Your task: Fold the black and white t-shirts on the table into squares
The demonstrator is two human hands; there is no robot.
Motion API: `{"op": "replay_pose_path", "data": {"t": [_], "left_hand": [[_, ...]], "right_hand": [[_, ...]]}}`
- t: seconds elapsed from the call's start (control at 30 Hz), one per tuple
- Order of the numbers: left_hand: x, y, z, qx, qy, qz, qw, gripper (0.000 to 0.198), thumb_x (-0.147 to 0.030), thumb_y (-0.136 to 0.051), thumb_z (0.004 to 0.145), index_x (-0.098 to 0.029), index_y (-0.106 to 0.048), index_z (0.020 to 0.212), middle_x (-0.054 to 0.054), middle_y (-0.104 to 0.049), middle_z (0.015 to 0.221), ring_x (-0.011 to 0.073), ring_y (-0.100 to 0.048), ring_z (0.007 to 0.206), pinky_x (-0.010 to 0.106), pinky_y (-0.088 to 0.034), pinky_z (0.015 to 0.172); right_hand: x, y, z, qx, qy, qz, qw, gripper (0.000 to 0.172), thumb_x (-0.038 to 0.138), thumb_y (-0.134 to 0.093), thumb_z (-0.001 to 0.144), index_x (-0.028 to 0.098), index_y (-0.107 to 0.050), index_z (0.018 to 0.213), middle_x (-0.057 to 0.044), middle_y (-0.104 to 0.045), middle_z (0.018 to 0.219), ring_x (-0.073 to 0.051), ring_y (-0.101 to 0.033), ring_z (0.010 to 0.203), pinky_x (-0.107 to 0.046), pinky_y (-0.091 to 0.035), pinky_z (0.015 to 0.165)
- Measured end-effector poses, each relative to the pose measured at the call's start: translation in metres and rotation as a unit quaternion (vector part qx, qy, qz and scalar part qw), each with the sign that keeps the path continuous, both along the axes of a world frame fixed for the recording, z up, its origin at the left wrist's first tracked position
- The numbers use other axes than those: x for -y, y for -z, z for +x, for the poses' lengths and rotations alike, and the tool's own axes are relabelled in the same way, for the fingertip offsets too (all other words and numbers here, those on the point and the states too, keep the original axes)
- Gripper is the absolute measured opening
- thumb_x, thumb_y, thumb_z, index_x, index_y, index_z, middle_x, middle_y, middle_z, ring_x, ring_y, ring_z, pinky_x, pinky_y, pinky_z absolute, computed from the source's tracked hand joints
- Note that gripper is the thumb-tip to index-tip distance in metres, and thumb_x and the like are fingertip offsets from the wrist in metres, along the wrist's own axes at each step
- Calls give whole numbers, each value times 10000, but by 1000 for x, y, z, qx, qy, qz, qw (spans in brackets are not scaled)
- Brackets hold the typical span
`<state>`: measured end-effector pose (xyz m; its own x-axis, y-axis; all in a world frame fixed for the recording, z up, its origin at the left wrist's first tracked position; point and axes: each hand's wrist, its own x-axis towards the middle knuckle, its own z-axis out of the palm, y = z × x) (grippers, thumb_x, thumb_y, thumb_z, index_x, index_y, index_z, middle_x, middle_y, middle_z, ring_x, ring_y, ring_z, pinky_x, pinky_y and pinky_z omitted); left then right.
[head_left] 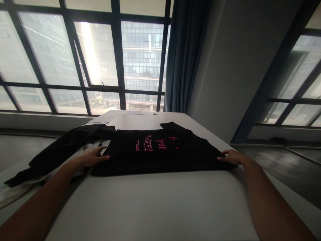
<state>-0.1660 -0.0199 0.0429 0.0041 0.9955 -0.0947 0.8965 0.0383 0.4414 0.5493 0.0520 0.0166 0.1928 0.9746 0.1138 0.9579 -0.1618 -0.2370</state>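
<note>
A black T-shirt (155, 164) with pink lettering lies spread sideways on a white table. At its left end, my left hand (94, 156) has its fingers apart, one of them resting on the fabric near the edge. My right hand (232, 158) pinches the shirt at the opposite end, close to the table's right edge. The thumb and fingertips there meet on the dark cloth. One short sleeve (172, 125) points away from me along the far side.
A heap of dark and pale clothes (67, 144) lies left of the shirt, beside my left forearm. Papers (131, 113) rest at the far end of the white table (155, 204). Beyond stand windows, a blue curtain (185, 57) and a wall column.
</note>
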Motion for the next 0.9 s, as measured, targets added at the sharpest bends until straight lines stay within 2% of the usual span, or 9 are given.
{"op": "replay_pose_path", "data": {"t": [0.07, 0.13, 0.3, 0.4, 0.47, 0.57, 0.67, 0.8, 0.9], "left_hand": [[-12, 7, 9, -24, -19, 79, 996, 895, -687, -520, 694, -143, -508, 1404, 101, -738, 977, 283, -693, 832, 341, -513, 742], [-21, 14, 14, -38, -20, 119, 992, 795, -635, -531, 689, -147, -600, 1312, 99, -741, 980, 277, -688, 817, 341, -508, 748], [-30, 16, 9, -5, -5, 173, 985, 466, -536, -566, 662, -214, -768, 934, 63, -760, 917, 264, -686, 839, 314, -512, 772], [-28, 10, 5, 11, -30, 240, 970, 450, -555, -530, 697, -210, -756, 878, 64, -750, 931, 266, -681, 861, 323, -508, 789], [-27, 10, 7, 13, -34, 241, 970, 411, -524, -533, 697, -204, -738, 855, 63, -746, 910, 265, -680, 854, 328, -507, 798], [-26, 13, 14, 17, -5, 199, 980, 337, -461, -555, 691, -204, -712, 840, 55, -751, 876, 262, -685, 857, 327, -509, 812], [-28, 18, 19, 19, 1, 185, 983, 339, -448, -560, 715, -200, -701, 899, 61, -753, 916, 255, -681, 868, 336, -514, 825], [-29, 23, 18, 30, 4, 198, 980, 353, -426, -556, 730, -201, -693, 966, 54, -740, 943, 235, -669, 849, 343, -520, 834], [-27, 24, 17, 38, 23, 227, 973, 370, -408, -546, 734, -182, -693, 987, 72, -720, 980, 226, -656, 813, 352, -521, 816]], "right_hand": [[-4, 2, -4, -18, -5, -9, 1000, 438, 574, -711, 676, 194, -763, 889, -133, -751, 939, -304, -715, 849, -373, -565, 736], [-9, 5, -9, -16, -5, -3, 1000, 492, 603, -664, 711, 187, -751, 959, -137, -748, 961, -307, -708, 882, -374, -556, 751], [-21, 12, -8, 5, -22, 55, 998, 304, 424, -705, 693, 225, -743, 921, -74, -752, 887, -263, -706, 860, -323, -537, 734], [-21, 13, -6, 3, -29, 64, 998, 232, 338, -692, 696, 227, -733, 896, -64, -751, 948, -246, -698, 906, -303, -528, 765], [-18, 13, -12, 20, -8, 43, 999, 229, 280, -684, 689, 226, -726, 908, -62, -748, 965, -245, -694, 921, -304, -526, 780], [-14, 7, -37, 65, 6, 51, 997, 308, 267, -635, 738, 226, -706, 1035, -82, -719, 1083, -255, -675, 985, -332, -522, 828], [-20, -4, -78, 102, -22, 96, 990, 379, 360, -544, 850, 201, -659, 1174, -127, -640, 1255, -289, -619, 1107, -394, -499, 913], [-49, -17, -132, 101, -129, 78, 983, 394, 343, -510, 897, 215, -630, 1250, -97, -585, 1361, -275, -552, 1219, -385, -447, 1015], [-78, -18, -154, 112, -145, 28, 983, 457, 301, -516, 899, 222, -563, 1347, -77, -525, 1441, -262, -496, 1295, -377, -421, 1050]]}}
